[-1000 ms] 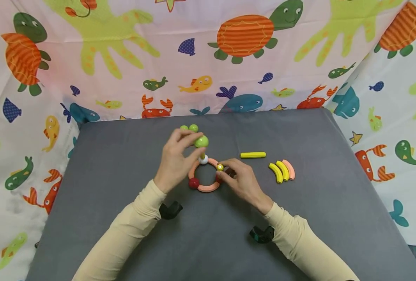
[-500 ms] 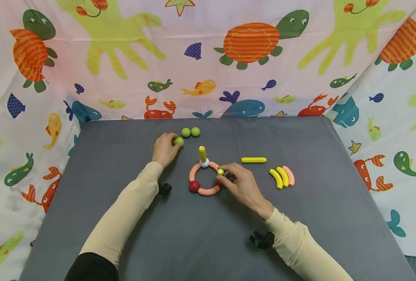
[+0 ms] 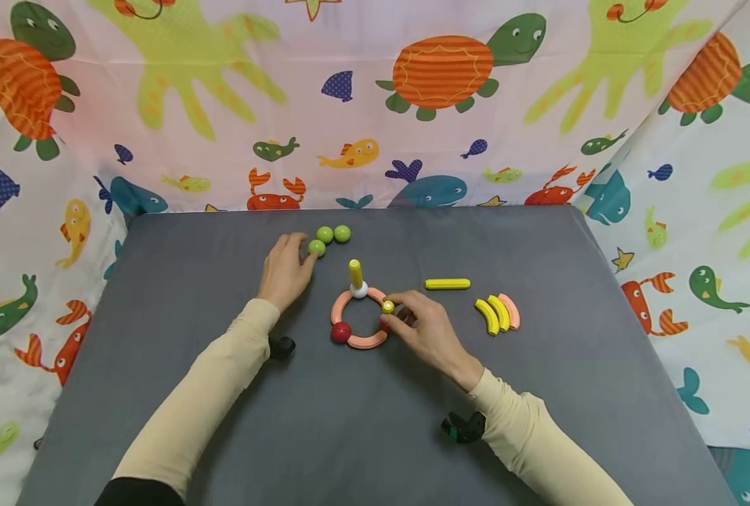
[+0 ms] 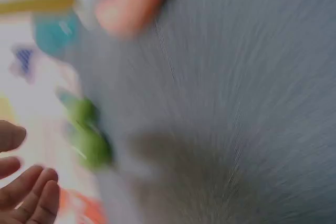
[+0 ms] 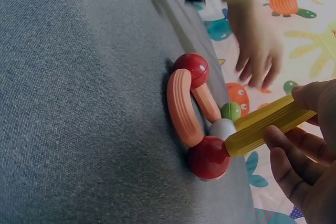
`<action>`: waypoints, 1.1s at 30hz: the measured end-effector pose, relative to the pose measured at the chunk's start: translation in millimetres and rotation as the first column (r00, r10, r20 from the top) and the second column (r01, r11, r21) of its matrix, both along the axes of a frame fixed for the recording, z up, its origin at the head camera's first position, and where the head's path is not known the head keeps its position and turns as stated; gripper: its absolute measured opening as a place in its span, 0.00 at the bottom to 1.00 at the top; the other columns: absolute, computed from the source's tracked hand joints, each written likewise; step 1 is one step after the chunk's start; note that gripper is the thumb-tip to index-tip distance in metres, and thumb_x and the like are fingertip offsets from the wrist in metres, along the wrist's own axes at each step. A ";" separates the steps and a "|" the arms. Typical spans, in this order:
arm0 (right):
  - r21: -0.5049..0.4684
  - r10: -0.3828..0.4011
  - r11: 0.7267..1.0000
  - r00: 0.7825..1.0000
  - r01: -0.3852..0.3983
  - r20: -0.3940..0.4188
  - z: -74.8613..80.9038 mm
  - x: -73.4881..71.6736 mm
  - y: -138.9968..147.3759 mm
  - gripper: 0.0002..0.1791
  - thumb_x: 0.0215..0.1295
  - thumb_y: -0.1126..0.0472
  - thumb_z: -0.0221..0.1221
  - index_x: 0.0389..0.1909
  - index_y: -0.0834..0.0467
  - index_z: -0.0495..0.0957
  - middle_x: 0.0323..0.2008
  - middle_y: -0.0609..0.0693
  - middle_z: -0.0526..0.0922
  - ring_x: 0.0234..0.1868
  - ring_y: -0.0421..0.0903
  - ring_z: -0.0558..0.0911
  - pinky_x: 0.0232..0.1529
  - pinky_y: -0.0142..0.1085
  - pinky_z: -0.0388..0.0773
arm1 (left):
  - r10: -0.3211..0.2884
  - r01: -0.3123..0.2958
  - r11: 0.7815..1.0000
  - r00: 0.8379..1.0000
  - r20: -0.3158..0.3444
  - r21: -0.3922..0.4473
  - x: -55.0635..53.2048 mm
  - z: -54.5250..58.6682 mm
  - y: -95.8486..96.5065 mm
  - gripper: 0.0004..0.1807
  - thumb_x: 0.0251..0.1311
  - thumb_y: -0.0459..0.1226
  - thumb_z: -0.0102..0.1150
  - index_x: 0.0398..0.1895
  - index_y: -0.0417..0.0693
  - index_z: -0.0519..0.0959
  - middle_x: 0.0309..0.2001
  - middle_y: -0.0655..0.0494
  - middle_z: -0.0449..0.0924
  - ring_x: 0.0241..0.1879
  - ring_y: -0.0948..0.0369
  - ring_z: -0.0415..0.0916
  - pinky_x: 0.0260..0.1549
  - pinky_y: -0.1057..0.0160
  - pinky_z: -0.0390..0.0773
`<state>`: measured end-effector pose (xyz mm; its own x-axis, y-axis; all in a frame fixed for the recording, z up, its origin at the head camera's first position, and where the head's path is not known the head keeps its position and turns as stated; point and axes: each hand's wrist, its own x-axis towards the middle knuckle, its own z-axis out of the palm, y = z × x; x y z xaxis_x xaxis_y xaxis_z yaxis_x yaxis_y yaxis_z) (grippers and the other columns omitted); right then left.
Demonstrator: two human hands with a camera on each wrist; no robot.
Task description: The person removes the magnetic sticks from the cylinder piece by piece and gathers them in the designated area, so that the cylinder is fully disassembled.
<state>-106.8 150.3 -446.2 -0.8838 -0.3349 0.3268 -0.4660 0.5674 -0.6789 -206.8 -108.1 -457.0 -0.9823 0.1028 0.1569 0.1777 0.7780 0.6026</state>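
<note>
Left hand: fingers loosely parted, nothing held, just beside the green balls.
Right hand: stick pinched upright on a red ball.
Ring: laid on the surface between both hands.

Head view faces forward-down; closer wrist views share the ring.

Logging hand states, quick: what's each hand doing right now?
Left hand: open, beside a green ball; contact can't be told.
Right hand: holding a yellow stick that stands on a red ball.
</note>
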 end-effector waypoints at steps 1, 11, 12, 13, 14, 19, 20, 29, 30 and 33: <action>-0.002 0.003 1.000 1.000 -0.003 0.001 -1.0 -0.5 0.4 0.13 0.58 0.63 0.68 0.45 0.56 0.81 0.37 0.49 0.82 0.31 0.40 0.79 0.33 0.40 0.81 | -0.042 0.042 0.999 0.999 -0.019 -0.011 12.3 4.5 2.3 0.18 0.64 0.37 0.61 0.54 0.39 0.77 0.46 0.43 0.79 0.43 0.50 0.78 0.43 0.50 0.78; 0.096 -0.065 0.994 0.997 0.060 0.049 -21.5 0.7 2.3 0.10 0.58 0.63 0.69 0.40 0.58 0.81 0.35 0.51 0.82 0.31 0.44 0.81 0.34 0.36 0.80 | -0.461 0.449 0.868 0.888 -0.005 -0.213 84.4 -3.9 63.0 0.12 0.62 0.43 0.65 0.41 0.45 0.83 0.36 0.54 0.81 0.33 0.61 0.78 0.34 0.60 0.79; 0.108 -0.066 0.992 0.996 0.060 0.052 -24.0 2.3 1.3 0.10 0.58 0.63 0.68 0.39 0.58 0.81 0.35 0.52 0.82 0.31 0.44 0.81 0.33 0.35 0.79 | -0.460 0.446 0.864 0.888 -0.005 -0.232 85.3 -7.9 66.4 0.12 0.61 0.45 0.65 0.41 0.46 0.83 0.36 0.55 0.81 0.33 0.62 0.78 0.34 0.61 0.79; 0.119 -0.065 0.991 0.997 0.059 0.050 -26.1 3.2 0.1 0.10 0.58 0.62 0.69 0.39 0.58 0.81 0.34 0.52 0.82 0.31 0.44 0.81 0.32 0.34 0.78 | -0.457 0.439 0.862 0.889 -0.013 -0.253 85.4 -11.7 69.1 0.12 0.60 0.46 0.66 0.39 0.48 0.83 0.35 0.56 0.80 0.32 0.62 0.77 0.33 0.62 0.79; 0.126 -0.065 0.990 0.997 0.058 0.048 -27.3 3.4 -1.1 0.10 0.58 0.62 0.69 0.40 0.58 0.81 0.34 0.52 0.82 0.31 0.44 0.81 0.32 0.33 0.78 | -0.454 0.432 0.861 0.891 -0.022 -0.269 85.5 -14.7 70.9 0.12 0.60 0.46 0.66 0.38 0.49 0.83 0.34 0.57 0.80 0.32 0.62 0.77 0.33 0.62 0.78; 0.167 -0.060 0.984 0.998 0.058 0.006 -22.1 -1.8 -8.7 0.11 0.58 0.61 0.69 0.40 0.59 0.82 0.33 0.53 0.84 0.31 0.45 0.80 0.33 0.35 0.77 | -0.425 0.388 0.883 0.899 -0.103 -0.264 84.9 -22.3 74.8 0.09 0.56 0.43 0.69 0.35 0.50 0.82 0.32 0.57 0.79 0.33 0.60 0.77 0.35 0.61 0.78; 0.176 -0.061 0.983 0.998 0.060 0.002 -21.0 -2.2 -9.5 0.10 0.58 0.61 0.68 0.40 0.59 0.82 0.33 0.52 0.84 0.31 0.45 0.80 0.33 0.35 0.77 | -0.422 0.384 0.886 0.900 -0.110 -0.259 85.3 -23.3 75.3 0.08 0.57 0.42 0.69 0.35 0.49 0.82 0.32 0.57 0.79 0.32 0.59 0.77 0.35 0.60 0.78; 0.233 -0.087 0.968 0.996 0.089 -0.018 -16.9 -0.3 -11.4 0.08 0.62 0.60 0.66 0.38 0.59 0.81 0.27 0.50 0.83 0.25 0.42 0.79 0.28 0.32 0.74 | -0.412 0.353 0.893 0.890 -0.193 -0.281 86.5 -29.7 79.6 0.08 0.57 0.40 0.69 0.31 0.49 0.80 0.29 0.56 0.78 0.27 0.60 0.77 0.29 0.61 0.77; 0.232 -0.090 0.968 0.996 0.092 -0.016 -16.5 -0.2 -11.0 0.07 0.62 0.60 0.66 0.38 0.59 0.81 0.27 0.51 0.83 0.25 0.42 0.79 0.28 0.33 0.75 | -0.411 0.348 0.892 0.890 -0.198 -0.287 86.9 -29.8 79.9 0.08 0.56 0.41 0.69 0.31 0.49 0.79 0.29 0.57 0.78 0.27 0.60 0.76 0.29 0.61 0.77; 0.214 -0.086 0.973 0.996 0.086 -0.011 -13.5 -1.9 -6.3 0.07 0.62 0.60 0.65 0.38 0.59 0.81 0.29 0.52 0.85 0.27 0.44 0.83 0.29 0.34 0.78 | -0.408 0.343 0.893 0.890 -0.203 -0.293 88.2 -29.9 80.2 0.09 0.56 0.42 0.70 0.33 0.49 0.80 0.29 0.57 0.78 0.26 0.60 0.77 0.29 0.61 0.77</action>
